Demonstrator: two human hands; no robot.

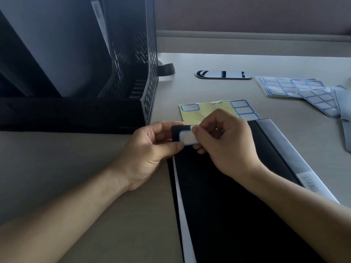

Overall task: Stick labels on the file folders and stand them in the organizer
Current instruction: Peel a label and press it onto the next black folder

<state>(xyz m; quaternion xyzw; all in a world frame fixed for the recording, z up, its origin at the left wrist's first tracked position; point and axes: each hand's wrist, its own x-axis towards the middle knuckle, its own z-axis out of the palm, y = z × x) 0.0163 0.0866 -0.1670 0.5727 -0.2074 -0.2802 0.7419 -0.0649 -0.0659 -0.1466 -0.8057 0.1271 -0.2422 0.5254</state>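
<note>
Our left hand (150, 149) grips the far corner of the black file folder (228, 196), fingers curled round its edge and thumb on top. That seems meant to hold the corner firm as a backing. Our right hand (226, 143) pinches the right end of the blue-bordered label (185, 138) between thumb and forefinger. The label lies over that same corner, its left end just beside the left thumb. We judge that the pinch keeps one end free until the label sits square, while the thumb waits to press down the other. From the grip the folder runs back toward us, flat on the desk (76, 177), with its pale spine strip on the right.

Just beyond the grip lies the yellow backing sheet (197, 115), a few labels left on it, its near edge meeting the folder's far edge; it may drag when we lift. Well to the right of the grip sits a stack of label sheets (281, 88). Further beyond is an oval cable grommet (224, 74). Near the grip on the left stands the black mesh organizer (150, 92). Its low front wall, and what look like folders leaning inside, are what this folder must get past.
</note>
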